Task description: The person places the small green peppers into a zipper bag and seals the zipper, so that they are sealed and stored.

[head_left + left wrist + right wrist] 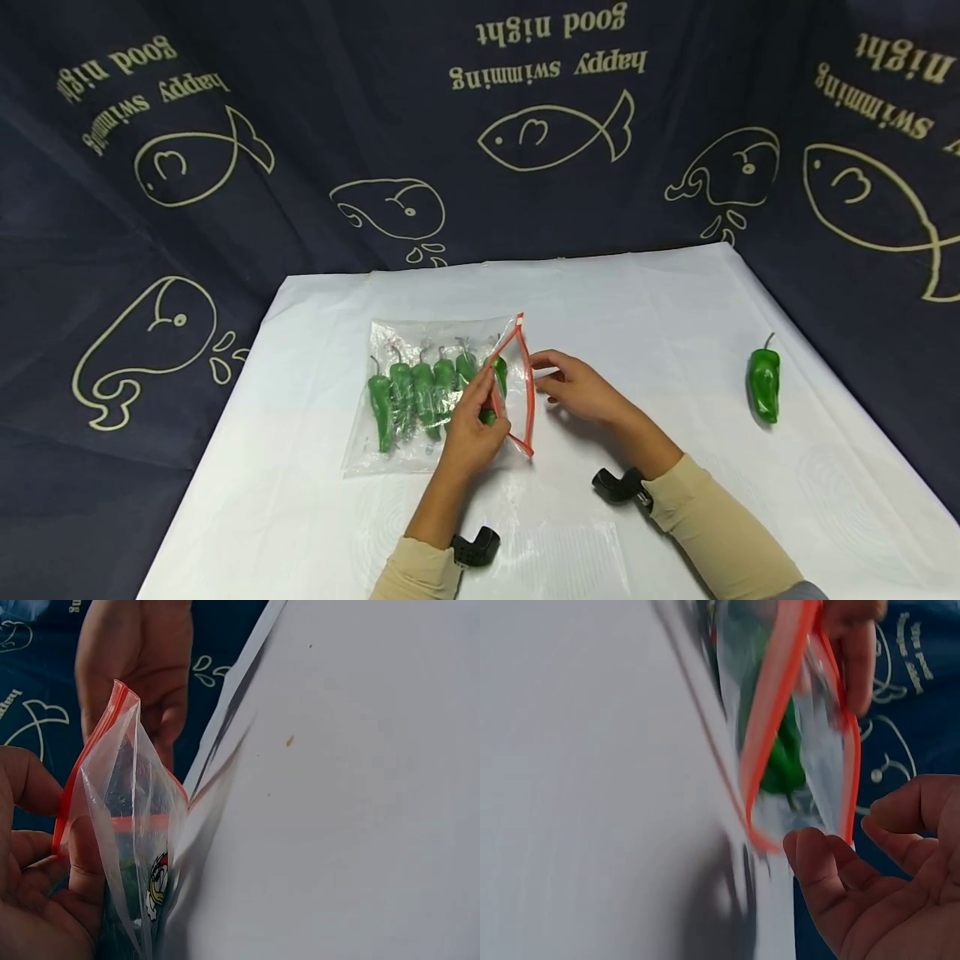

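Observation:
A clear zip bag [363,462] with a red-edged mouth lies on the table, several green peppers [423,392] side by side inside it. My left hand [474,429] pinches one side of the mouth; in the left wrist view its thumb and fingers [82,862] grip the red strip [67,799]. The mouth gapes toward the right. Just beyond it is my right hand [581,387], its fingers loosely bent and holding nothing. Seen from the right wrist, these fingertips [810,851] are close to the mouth's red edge [772,705]; contact cannot be told. One pepper [784,761] shows through the opening.
Another green pepper [764,383] lies apart near the right side of the white-covered table [645,308]. A flat transparent sheet or bag [566,558] lies near the front edge. A dark blue printed cloth [405,83] hangs behind and along the sides.

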Available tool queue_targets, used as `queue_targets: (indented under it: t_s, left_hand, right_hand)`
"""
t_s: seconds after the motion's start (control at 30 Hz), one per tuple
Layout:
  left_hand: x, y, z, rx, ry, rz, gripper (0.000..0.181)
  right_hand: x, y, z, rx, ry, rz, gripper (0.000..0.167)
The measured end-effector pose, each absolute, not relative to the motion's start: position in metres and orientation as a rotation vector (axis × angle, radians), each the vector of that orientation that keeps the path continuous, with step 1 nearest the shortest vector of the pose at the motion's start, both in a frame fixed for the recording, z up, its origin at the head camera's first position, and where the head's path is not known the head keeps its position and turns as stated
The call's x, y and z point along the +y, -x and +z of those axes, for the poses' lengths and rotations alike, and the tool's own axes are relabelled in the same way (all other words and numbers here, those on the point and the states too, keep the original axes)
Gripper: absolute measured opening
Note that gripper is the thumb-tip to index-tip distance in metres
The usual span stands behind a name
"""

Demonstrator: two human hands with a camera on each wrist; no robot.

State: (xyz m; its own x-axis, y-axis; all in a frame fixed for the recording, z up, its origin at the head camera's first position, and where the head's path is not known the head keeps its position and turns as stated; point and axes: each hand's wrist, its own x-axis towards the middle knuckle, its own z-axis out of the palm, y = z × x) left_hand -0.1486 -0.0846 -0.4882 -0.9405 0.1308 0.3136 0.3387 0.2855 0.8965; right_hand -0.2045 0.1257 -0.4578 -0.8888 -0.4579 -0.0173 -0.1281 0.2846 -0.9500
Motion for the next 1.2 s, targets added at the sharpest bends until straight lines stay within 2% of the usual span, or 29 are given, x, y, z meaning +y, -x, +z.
queue_targets:
  t_s: [0.33,0.57,0.87,1.03,1.2]
  left_hand:
    - [-0.084,0.147,-0.489,-2.351,0.461,-1.699,0.079]
    - [-0.081,0.146,-0.489,-2.361,0.42,-1.735,0.079]
    - [-0.078,0.128,-0.446,-2.392,0.43,-1.726,0.074]
    - [-0.079,0.13,-0.45,-2.397,0.435,-1.728,0.075]
    - [-0.079,0.141,-0.474,-2.375,0.44,-1.7,0.077]
  right_hand:
    - [0.178,0.204,-0.46,2.404,0.479,-1.574,0.043]
    - [0.215,0.201,-0.458,2.449,0.504,-1.511,0.049]
    - [0.254,0.196,-0.444,2.553,0.472,-1.457,0.052]
    - [0.274,0.192,-0.436,2.651,0.458,-1.433,0.049]
    - [0.296,0.19,-0.433,2.762,0.441,-1.42,0.049]
